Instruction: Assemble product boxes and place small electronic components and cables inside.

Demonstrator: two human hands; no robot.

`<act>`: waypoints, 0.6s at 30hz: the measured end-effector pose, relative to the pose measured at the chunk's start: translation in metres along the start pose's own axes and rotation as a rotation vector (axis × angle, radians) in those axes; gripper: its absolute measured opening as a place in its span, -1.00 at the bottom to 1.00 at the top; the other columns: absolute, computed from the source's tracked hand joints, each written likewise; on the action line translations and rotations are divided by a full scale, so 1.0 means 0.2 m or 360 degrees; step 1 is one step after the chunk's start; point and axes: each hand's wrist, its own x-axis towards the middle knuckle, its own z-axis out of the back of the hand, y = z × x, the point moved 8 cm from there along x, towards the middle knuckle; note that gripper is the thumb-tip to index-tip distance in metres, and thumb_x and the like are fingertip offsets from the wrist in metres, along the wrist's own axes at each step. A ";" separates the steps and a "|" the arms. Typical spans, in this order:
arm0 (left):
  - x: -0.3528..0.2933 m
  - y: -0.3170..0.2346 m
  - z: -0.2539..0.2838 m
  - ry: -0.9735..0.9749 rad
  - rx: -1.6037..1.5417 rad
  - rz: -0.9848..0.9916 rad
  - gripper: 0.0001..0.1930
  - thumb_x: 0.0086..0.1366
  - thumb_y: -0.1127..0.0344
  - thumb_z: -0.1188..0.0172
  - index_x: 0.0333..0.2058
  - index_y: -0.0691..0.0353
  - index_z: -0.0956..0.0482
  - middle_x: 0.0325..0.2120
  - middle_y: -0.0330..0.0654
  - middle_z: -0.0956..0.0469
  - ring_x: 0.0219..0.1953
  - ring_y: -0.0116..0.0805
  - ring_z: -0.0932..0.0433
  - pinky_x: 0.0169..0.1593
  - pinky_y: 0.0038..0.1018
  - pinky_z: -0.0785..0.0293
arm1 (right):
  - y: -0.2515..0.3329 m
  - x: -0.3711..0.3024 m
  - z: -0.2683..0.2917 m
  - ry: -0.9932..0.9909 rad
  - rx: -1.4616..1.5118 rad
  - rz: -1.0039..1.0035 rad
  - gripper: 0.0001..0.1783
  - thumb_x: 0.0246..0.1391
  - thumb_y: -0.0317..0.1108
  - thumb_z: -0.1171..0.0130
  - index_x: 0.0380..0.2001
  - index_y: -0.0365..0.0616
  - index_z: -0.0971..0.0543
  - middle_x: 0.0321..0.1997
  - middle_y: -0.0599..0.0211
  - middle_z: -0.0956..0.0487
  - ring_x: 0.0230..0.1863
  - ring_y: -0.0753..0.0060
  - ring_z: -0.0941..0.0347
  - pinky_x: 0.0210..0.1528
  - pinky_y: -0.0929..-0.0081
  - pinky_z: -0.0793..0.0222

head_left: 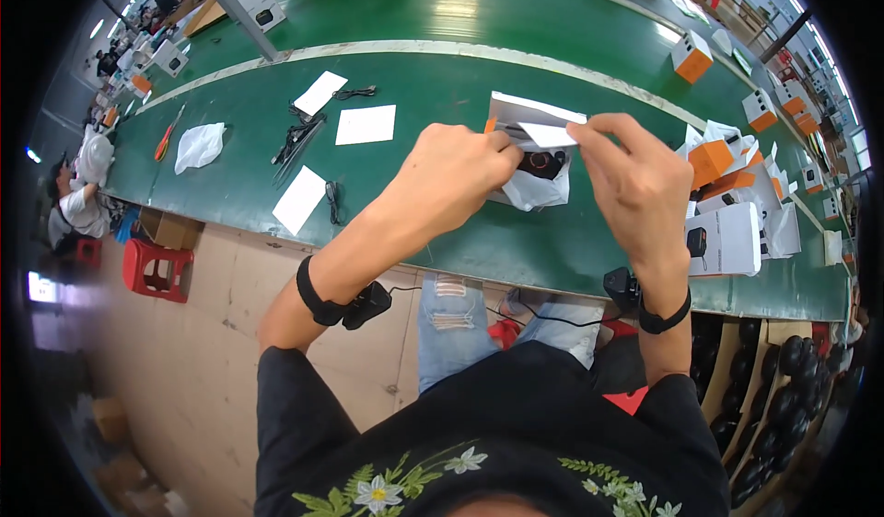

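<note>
An open small white box (pixel 529 106) with an orange inner edge stands on the green bench in front of me. In it shows a black round device (pixel 541 164) in a white plastic bag (pixel 532 194). My left hand (pixel 460 162) is closed at the box's left side; its fingertips are partly hidden, so what they grip cannot be made out. My right hand (pixel 635 176) pinches the right end of a folded white paper (pixel 549 136) over the box opening. Dark strips, perhaps cable, show beside the left fingers.
White papers (pixel 366 125) and black cables (pixel 296 141) lie to the left, with a plastic bag (pixel 200 146) and an orange-handled screwdriver (pixel 166 139) beyond. White-and-orange boxes (pixel 723 241) crowd the right. Wired black modules (pixel 368 305) hang from my wristbands. A red stool (pixel 158 269) stands left.
</note>
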 end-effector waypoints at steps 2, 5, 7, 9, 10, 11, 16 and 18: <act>-0.02 0.03 0.00 -0.0028 -0.0082 0.0022 -0.71 0.13 0.39 -0.49 -0.14 0.19 -0.73 -0.29 -0.18 -0.68 -0.32 -0.04 -0.74 -0.32 -0.14 -0.62 | 0.06 -0.04 0.00 0.0049 -0.0020 -0.0001 -0.76 0.03 -0.51 -0.44 -0.19 -0.04 -0.81 -0.20 0.44 -0.73 -0.31 0.30 -0.71 -0.35 0.31 -0.58; -0.03 0.03 -0.01 -0.0062 -0.0140 -0.0031 -0.72 0.13 0.39 -0.49 -0.14 0.16 -0.75 -0.34 -0.22 -0.67 -0.33 -0.06 -0.73 -0.33 -0.16 -0.61 | 0.08 -0.05 -0.06 0.0098 -0.0043 -0.0024 -0.76 0.01 -0.53 -0.39 -0.21 -0.04 -0.78 -0.21 0.44 -0.70 -0.32 0.30 -0.70 -0.38 0.30 -0.56; -0.04 0.03 0.01 -0.0131 -0.0152 -0.0069 -0.75 0.13 0.40 -0.49 -0.17 0.12 -0.78 -0.38 -0.24 -0.67 -0.34 -0.10 -0.72 -0.33 -0.19 -0.61 | 0.08 0.00 -0.11 0.0186 -0.0075 -0.0060 -0.78 0.00 -0.50 -0.38 -0.22 -0.07 -0.75 -0.19 0.38 -0.71 -0.30 0.24 -0.73 -0.38 0.27 -0.56; -0.05 0.03 0.02 -0.0165 -0.0166 -0.0084 -0.80 0.15 0.42 -0.44 -0.20 0.13 -0.76 -0.35 -0.24 -0.70 -0.32 -0.12 -0.75 -0.33 -0.20 -0.62 | 0.08 0.06 -0.18 0.0379 -0.0187 -0.0104 -0.84 -0.05 -0.47 -0.41 -0.31 -0.13 -0.75 -0.21 0.25 -0.74 -0.29 0.13 -0.76 -0.36 0.23 -0.59; -0.06 0.03 0.03 -0.0201 -0.0176 -0.0088 -0.85 0.17 0.43 -0.39 -0.24 0.14 -0.75 -0.33 -0.24 -0.73 -0.29 -0.13 -0.77 -0.32 -0.21 -0.64 | 0.07 0.08 -0.20 0.0380 -0.0195 -0.0109 -0.84 -0.05 -0.47 -0.41 -0.31 -0.13 -0.75 -0.21 0.25 -0.74 -0.29 0.13 -0.76 -0.36 0.23 -0.59; -0.06 0.04 0.02 -0.0204 -0.0180 -0.0095 -0.85 0.17 0.43 -0.39 -0.24 0.14 -0.75 -0.33 -0.24 -0.73 -0.29 -0.13 -0.77 -0.32 -0.21 -0.64 | 0.07 0.09 -0.24 0.0466 -0.0248 -0.0082 -0.87 -0.07 -0.46 -0.42 -0.36 -0.15 -0.74 -0.25 0.18 -0.74 -0.29 0.08 -0.76 -0.35 0.21 -0.61; -0.09 0.06 0.03 -0.0310 -0.0199 -0.0092 -0.76 0.12 0.38 -0.51 -0.18 0.08 -0.80 -0.33 -0.29 -0.73 -0.33 -0.17 -0.74 -0.33 -0.26 -0.63 | 0.06 0.09 -0.41 0.0627 -0.0329 -0.0032 -0.91 -0.13 -0.47 -0.45 -0.47 -0.19 -0.73 -0.36 0.05 -0.73 -0.32 -0.01 -0.77 -0.35 0.19 -0.63; -0.13 0.06 0.03 -0.0329 -0.0200 -0.0103 -0.78 0.15 0.37 -0.51 -0.19 0.07 -0.79 -0.29 -0.31 -0.75 -0.33 -0.19 -0.74 -0.34 -0.27 -0.63 | 0.08 0.10 -0.43 0.0599 -0.0360 -0.0030 -0.90 -0.12 -0.46 -0.46 -0.46 -0.17 -0.74 -0.37 0.07 -0.73 -0.33 0.00 -0.78 -0.36 0.19 -0.64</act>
